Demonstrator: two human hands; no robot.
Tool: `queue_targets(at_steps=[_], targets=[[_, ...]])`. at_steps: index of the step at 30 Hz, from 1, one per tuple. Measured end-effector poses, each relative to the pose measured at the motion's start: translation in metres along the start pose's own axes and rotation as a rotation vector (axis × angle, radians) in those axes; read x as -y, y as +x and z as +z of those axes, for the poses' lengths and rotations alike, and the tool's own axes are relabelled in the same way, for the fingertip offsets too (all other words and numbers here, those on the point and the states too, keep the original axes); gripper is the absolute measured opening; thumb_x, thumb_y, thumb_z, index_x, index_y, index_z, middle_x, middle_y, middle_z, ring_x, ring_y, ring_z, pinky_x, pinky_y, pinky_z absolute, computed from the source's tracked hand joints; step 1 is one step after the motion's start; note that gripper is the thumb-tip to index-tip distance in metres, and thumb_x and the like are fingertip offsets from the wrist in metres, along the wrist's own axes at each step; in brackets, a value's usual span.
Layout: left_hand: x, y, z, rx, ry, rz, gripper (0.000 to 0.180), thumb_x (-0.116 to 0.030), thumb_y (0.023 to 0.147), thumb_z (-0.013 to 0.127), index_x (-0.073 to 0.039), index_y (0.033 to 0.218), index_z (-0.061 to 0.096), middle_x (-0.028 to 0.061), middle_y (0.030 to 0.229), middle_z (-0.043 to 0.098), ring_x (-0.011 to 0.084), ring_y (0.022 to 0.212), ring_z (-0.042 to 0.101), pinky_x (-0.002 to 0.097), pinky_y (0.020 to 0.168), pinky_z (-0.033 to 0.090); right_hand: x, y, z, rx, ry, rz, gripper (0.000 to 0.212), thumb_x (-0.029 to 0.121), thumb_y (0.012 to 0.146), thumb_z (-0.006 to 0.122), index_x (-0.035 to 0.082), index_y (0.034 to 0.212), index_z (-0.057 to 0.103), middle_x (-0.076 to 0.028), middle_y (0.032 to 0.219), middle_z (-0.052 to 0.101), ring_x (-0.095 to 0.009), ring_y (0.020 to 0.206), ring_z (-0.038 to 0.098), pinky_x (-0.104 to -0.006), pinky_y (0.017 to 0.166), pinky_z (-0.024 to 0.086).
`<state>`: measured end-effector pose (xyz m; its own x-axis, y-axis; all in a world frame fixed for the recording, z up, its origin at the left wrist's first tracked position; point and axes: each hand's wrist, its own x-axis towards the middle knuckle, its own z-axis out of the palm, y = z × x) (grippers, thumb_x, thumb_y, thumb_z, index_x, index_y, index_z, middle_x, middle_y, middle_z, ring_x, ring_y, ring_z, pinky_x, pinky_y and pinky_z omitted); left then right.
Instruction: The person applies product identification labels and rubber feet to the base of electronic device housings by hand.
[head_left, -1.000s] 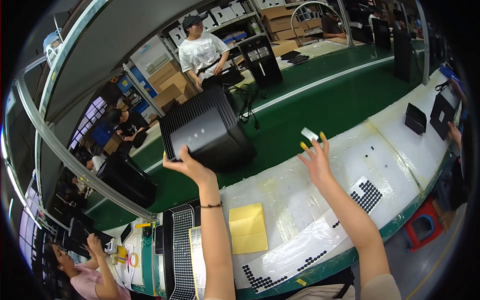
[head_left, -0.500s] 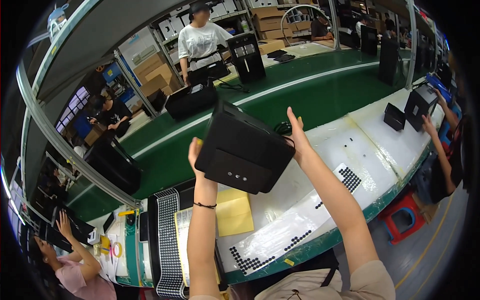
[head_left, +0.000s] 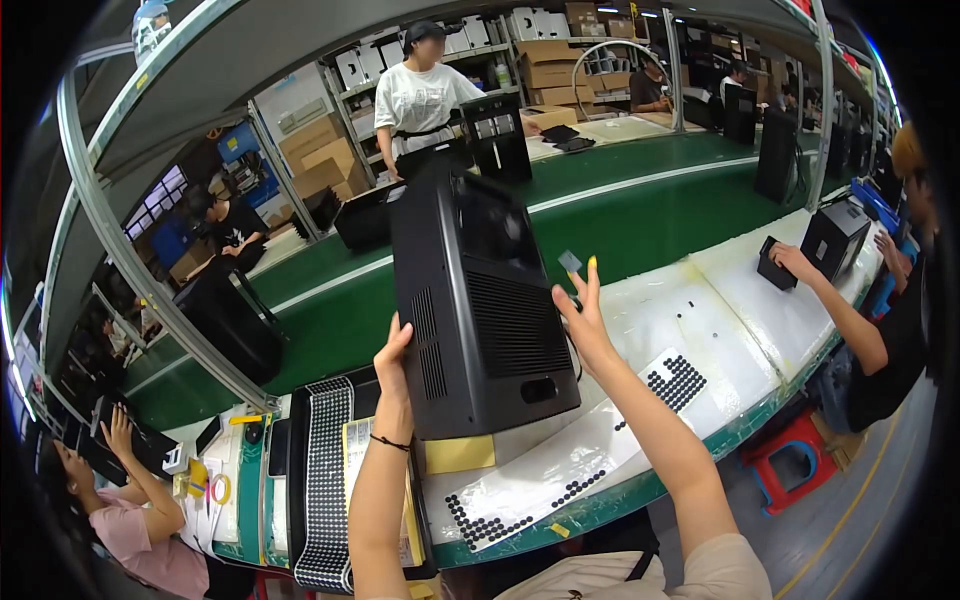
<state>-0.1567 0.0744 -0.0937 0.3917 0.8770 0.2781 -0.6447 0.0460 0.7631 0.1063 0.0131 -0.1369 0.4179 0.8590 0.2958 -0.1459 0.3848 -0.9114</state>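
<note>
A black, box-shaped appliance (head_left: pixel 430 270) with slotted vents and a glossy upper panel is held up in front of me, tilted. Against its lower left side rests my left hand (head_left: pixel 393 365), fingers partly hidden behind it. My right hand (head_left: pixel 588 325) is at its right edge, fingers raised and yellow covers on two fingertips. A small translucent square film (head_left: pixel 569 261) shows at those fingertips; exactly how it is gripped is hard to make out. Below lies a clear sheet of round black pads (head_left: pixel 490 521) on the white-topped bench.
A green conveyor (head_left: pixel 650 215) runs beyond the bench, carrying black machines. Left of me are a strip of black dots (head_left: pixel 328 470) and yellow paper (head_left: pixel 460 455). Co-workers sit at both sides; another person stands across. A red stool (head_left: pixel 775 470) is at lower right.
The appliance has been turned from its plain face to its vented side and now stands more upright. A small film has appeared at my right fingertips. The right-hand co-worker now grasps a small black part.
</note>
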Motion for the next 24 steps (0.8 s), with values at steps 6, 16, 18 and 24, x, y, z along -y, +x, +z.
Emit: queue_targets(at_steps=[6,16,18,24], targets=[[-0.028,-0.006,0.066,-0.071,0.705,0.642,0.095,-0.044,0.076,0.078,-0.003,0.143,0.025,0.0144,0.139,0.038,0.0256,0.131,0.036,0.038,0.109,0.027,0.05,0.042,0.047,-0.138,0.11,-0.244,0.088,0.053,0.096,0.048,0.002,0.152,0.003,-0.022,0.15,0.028,-0.029,0.14,0.026,-0.0369,0.114,0.017],[0.067,-0.041,-0.024,0.213,1.21,1.002,0.112,-0.061,0.066,0.079,0.002,0.14,0.023,0.0282,0.142,0.033,0.0356,0.127,0.042,0.0436,0.099,0.04,0.06,0.046,0.042,0.032,0.186,-0.327,0.092,0.069,0.092,0.039,0.004,0.152,0.015,-0.015,0.157,0.01,-0.028,0.14,0.022,-0.0377,0.112,0.02],[0.063,-0.034,-0.017,-0.053,1.172,1.096,0.108,-0.073,0.072,0.064,0.003,0.139,0.024,0.0287,0.143,0.031,0.0378,0.129,0.04,0.0452,0.103,0.036,0.05,0.048,0.037,0.076,0.277,-0.326,0.093,0.066,0.091,0.044,0.009,0.154,0.004,-0.013,0.152,0.026,-0.025,0.127,0.041,-0.037,0.103,0.036],[-0.006,-0.05,0.116,-0.069,0.94,1.079,0.088,-0.067,0.092,0.035,0.003,0.143,0.021,0.0242,0.148,0.029,0.0313,0.131,0.041,0.0401,0.106,0.039,0.041,0.063,0.016,0.022,0.085,-0.391,0.097,0.066,0.091,0.045,0.008,0.153,-0.003,-0.015,0.15,0.026,-0.024,0.128,0.039,-0.0346,0.104,0.033]])
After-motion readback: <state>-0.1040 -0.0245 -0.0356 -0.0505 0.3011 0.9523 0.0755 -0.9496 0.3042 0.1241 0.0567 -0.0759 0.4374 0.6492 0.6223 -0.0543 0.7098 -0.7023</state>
